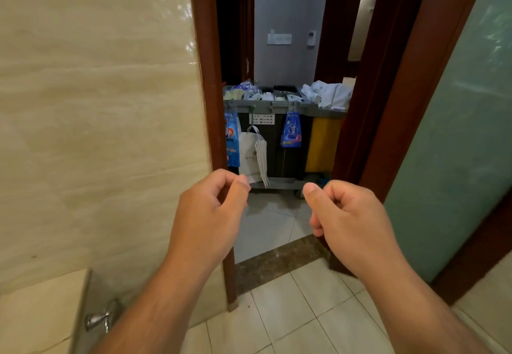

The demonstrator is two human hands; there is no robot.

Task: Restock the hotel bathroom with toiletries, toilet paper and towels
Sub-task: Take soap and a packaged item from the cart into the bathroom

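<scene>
With left grip (213,209) and right grip (349,215) both curled closed on nothing, step over the threshold (277,262) below them to the housekeeping cart (277,107) well beyond, lift the white towel pile (329,94) up-right of right grip two-handed, then toiletry packets (257,95) above left grip.

Small packaged toiletries (264,95) fill the compartments of the grey tray (273,106) on top of the housekeeping cart (279,157), from its left end to the middle. They are too blurred to tell apart. White towels (329,94), or perhaps other linen, lie in a crumpled heap at the right end of the cart's top, reaching its front edge.
</scene>
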